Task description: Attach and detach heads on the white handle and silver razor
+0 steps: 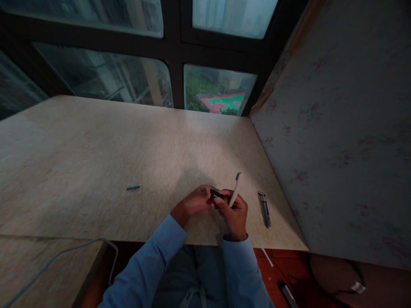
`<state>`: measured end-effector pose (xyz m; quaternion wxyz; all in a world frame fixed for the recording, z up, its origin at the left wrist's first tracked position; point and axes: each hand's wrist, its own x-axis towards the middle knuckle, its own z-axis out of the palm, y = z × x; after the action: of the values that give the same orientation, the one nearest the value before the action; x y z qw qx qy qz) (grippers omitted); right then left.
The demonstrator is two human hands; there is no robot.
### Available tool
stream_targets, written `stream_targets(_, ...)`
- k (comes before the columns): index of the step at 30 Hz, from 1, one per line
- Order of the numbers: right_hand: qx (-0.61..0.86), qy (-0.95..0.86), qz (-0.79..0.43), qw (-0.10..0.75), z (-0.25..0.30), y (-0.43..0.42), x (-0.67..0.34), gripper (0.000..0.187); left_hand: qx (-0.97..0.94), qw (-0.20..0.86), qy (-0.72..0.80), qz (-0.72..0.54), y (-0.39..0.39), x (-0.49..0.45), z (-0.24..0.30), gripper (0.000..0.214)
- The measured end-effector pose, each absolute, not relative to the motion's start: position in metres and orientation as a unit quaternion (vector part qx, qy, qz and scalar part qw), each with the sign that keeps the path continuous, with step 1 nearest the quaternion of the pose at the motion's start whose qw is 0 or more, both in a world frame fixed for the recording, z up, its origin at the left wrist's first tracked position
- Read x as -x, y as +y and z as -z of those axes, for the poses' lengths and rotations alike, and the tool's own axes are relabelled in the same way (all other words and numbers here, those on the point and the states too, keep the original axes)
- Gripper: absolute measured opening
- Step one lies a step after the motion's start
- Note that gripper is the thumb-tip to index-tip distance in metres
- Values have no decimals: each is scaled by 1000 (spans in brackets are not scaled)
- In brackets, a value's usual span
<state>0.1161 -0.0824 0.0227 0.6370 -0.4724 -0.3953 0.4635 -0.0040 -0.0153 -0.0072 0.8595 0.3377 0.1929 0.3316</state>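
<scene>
Pinching a small black piece (216, 194) in both hands above the tabletop (105, 141), probably for steadiness: left hand (199, 200) is gripping one end, right hand (236, 212) the other. Right is also clasping a pale stick (235, 192), seemingly keeping it ready. Slim dark tool (265, 210) is lying just right, small packet (133, 188) well left; neither is blocking. Grey cable (77, 247) is looping at lower left, well apart

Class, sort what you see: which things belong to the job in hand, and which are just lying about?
In the job:
black piece, between left hand and right hand
pale stick, in the right hand

Apparently just lying about, untouched:
grey tool, right of the hands
small dark stick, far left of them
cable, lower left
</scene>
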Motion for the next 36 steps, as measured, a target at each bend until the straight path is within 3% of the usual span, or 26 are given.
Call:
stream_targets(8, 488, -459, -431, 605, -28, -87, -121, 20, -354, 866, 166, -311, -16, 7, 3, 32)
stream_targets(23, 490, -498, -415, 582, -31, -90, -123, 18, -362, 874, 137, -294, -16, 10, -5, 63)
stream_targets(31, 526, -513, -353, 579, -34, -90, -127, 30, -296, 862, 164, -376, -15, 12, -1, 54)
stream_targets(36, 476, -496, -427, 587, -43, -93, -128, 45, -230, 865, 154, -419, -13, 14, -5, 49)
